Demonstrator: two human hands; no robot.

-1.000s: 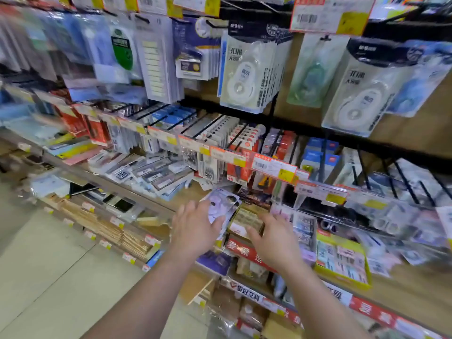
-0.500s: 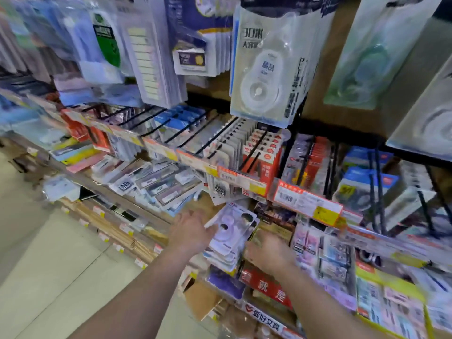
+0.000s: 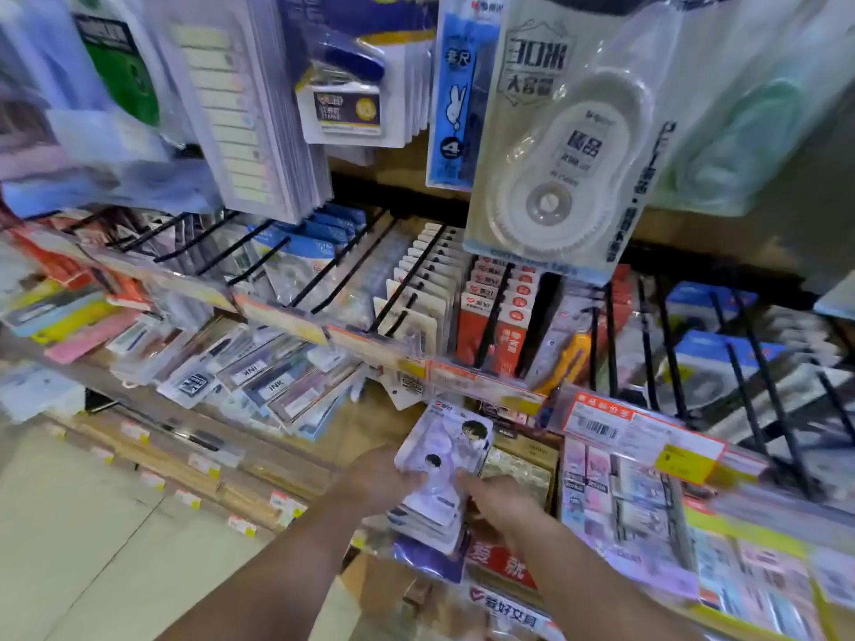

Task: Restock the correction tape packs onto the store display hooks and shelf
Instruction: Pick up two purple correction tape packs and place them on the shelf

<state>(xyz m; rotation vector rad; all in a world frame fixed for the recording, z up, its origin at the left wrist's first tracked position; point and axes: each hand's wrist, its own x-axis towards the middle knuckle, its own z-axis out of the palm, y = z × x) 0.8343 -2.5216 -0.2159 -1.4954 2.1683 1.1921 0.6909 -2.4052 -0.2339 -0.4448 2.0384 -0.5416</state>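
Both hands grasp a stack of packs below the hooks: left hand, right hand.

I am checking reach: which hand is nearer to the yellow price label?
Right. The right hand lies below-left of the yellow price label; the left hand is farther left, beyond the purple packs.
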